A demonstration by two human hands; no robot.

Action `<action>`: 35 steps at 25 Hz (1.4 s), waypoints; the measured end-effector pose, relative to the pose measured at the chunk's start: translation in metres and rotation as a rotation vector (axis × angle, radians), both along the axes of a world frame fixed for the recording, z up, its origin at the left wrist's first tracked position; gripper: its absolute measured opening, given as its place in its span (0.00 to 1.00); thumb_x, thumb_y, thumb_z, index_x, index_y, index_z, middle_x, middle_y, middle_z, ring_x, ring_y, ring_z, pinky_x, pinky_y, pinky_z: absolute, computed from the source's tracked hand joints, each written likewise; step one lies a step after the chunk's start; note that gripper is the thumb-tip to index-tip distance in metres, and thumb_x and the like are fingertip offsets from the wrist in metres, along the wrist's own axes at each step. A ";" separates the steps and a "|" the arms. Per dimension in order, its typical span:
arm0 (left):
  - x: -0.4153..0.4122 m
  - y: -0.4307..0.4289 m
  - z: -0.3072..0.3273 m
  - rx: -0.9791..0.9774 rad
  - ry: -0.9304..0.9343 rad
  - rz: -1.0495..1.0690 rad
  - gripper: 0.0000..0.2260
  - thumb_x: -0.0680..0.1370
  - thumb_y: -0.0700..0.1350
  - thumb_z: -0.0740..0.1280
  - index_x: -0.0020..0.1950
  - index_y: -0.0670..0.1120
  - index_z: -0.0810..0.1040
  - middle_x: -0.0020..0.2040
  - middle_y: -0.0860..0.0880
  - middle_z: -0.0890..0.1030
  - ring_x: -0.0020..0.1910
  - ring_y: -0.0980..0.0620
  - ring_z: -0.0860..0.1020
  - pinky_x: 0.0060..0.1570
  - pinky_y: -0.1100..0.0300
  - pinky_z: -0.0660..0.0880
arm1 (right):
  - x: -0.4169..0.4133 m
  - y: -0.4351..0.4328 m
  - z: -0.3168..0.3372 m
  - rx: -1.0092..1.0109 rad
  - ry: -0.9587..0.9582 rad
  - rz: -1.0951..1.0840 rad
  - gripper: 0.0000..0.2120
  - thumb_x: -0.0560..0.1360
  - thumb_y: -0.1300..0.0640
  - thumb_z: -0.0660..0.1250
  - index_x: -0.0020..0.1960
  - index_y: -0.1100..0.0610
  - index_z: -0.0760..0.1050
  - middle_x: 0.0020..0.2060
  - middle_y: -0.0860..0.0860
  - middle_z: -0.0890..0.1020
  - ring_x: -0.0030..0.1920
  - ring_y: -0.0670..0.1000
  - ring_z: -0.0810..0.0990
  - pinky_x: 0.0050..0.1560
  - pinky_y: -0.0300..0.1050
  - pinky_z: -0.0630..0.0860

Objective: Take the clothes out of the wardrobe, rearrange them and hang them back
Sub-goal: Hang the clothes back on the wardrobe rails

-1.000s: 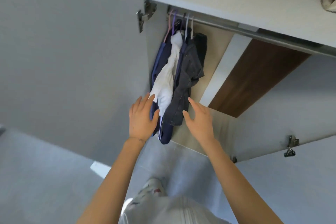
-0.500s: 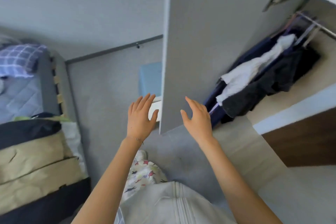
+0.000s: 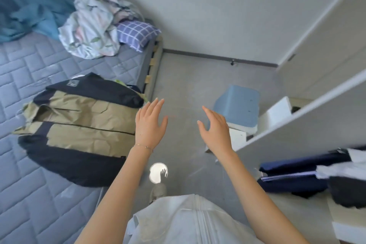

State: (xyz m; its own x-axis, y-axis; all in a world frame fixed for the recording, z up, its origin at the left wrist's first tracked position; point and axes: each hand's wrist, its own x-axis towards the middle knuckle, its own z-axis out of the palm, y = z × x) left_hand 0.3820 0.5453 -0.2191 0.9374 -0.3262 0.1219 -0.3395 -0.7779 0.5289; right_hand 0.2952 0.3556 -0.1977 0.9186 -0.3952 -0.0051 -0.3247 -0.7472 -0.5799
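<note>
A khaki and navy jacket (image 3: pixel 79 128) lies flat on the bed at the left, on top of other garments. My left hand (image 3: pixel 150 123) hovers open just right of the jacket, over the floor, holding nothing. My right hand (image 3: pixel 214 130) is open too, a little further right. Dark navy, white and grey clothes (image 3: pixel 309 176) hang in the wardrobe at the right edge, blurred. The open wardrobe door (image 3: pixel 309 113) stands between my right hand and those clothes.
The bed's quilted grey mattress (image 3: pixel 29 69) fills the left side, with crumpled floral bedding (image 3: pixel 89 31), a checked pillow (image 3: pixel 136 34) and a teal curtain (image 3: pixel 25 6). A blue stool (image 3: pixel 239 105) and white boxes (image 3: pixel 277 113) stand on the grey floor ahead.
My view has swung left, away from the hanging clothes in the wardrobe and toward the bed with the jacket. Both hands stay raised, open and empty.
</note>
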 end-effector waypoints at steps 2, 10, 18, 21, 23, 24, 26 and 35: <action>0.023 0.034 -0.001 0.006 0.004 0.065 0.23 0.80 0.49 0.63 0.75 0.50 0.65 0.75 0.49 0.66 0.75 0.45 0.61 0.74 0.48 0.56 | 0.036 0.028 -0.002 -0.001 0.005 0.070 0.25 0.79 0.53 0.64 0.75 0.52 0.65 0.69 0.50 0.73 0.70 0.54 0.66 0.69 0.49 0.63; 0.093 0.130 -0.007 -0.001 0.015 0.316 0.23 0.80 0.49 0.64 0.75 0.51 0.66 0.75 0.49 0.67 0.74 0.46 0.63 0.73 0.47 0.57 | 0.156 0.105 -0.009 0.001 -0.012 0.285 0.24 0.78 0.53 0.65 0.74 0.53 0.67 0.69 0.50 0.73 0.69 0.54 0.67 0.69 0.50 0.64; 0.182 0.146 -0.023 0.014 0.065 0.570 0.23 0.80 0.51 0.62 0.75 0.52 0.63 0.75 0.50 0.66 0.75 0.46 0.61 0.74 0.46 0.56 | 0.285 0.116 -0.021 0.020 -0.008 0.535 0.24 0.78 0.55 0.65 0.73 0.54 0.67 0.68 0.50 0.74 0.69 0.54 0.67 0.69 0.47 0.63; 0.218 0.133 -0.028 -0.010 0.072 0.676 0.23 0.80 0.51 0.62 0.75 0.51 0.64 0.74 0.50 0.67 0.74 0.47 0.63 0.74 0.46 0.58 | 0.338 0.106 -0.027 0.014 0.004 0.659 0.24 0.78 0.55 0.64 0.73 0.54 0.67 0.68 0.50 0.73 0.69 0.53 0.66 0.71 0.48 0.64; 0.239 0.122 -0.032 -0.045 0.090 0.768 0.23 0.80 0.50 0.63 0.75 0.50 0.65 0.74 0.50 0.67 0.74 0.48 0.63 0.73 0.46 0.59 | 0.376 0.099 -0.028 -0.002 0.029 0.737 0.24 0.78 0.55 0.64 0.73 0.54 0.67 0.69 0.49 0.73 0.70 0.52 0.66 0.72 0.49 0.63; 0.246 0.118 -0.034 -0.068 0.100 0.820 0.23 0.80 0.50 0.63 0.75 0.50 0.65 0.74 0.50 0.68 0.74 0.48 0.63 0.73 0.46 0.59 | 0.392 0.096 -0.028 -0.008 0.037 0.773 0.24 0.79 0.55 0.63 0.73 0.54 0.67 0.69 0.49 0.73 0.70 0.52 0.66 0.72 0.50 0.63; 0.257 0.116 -0.036 -0.100 0.109 0.911 0.24 0.80 0.49 0.64 0.75 0.51 0.64 0.74 0.50 0.68 0.74 0.48 0.63 0.73 0.46 0.59 | 0.424 0.093 -0.029 -0.026 0.041 0.850 0.24 0.79 0.54 0.63 0.74 0.53 0.67 0.69 0.48 0.73 0.70 0.52 0.65 0.72 0.48 0.63; 0.315 0.153 -0.039 -0.129 0.122 1.177 0.26 0.80 0.50 0.63 0.77 0.51 0.61 0.74 0.51 0.67 0.74 0.49 0.62 0.73 0.45 0.59 | 0.544 0.168 -0.039 -0.055 0.070 1.137 0.24 0.80 0.54 0.61 0.75 0.51 0.64 0.69 0.48 0.72 0.70 0.51 0.65 0.71 0.48 0.62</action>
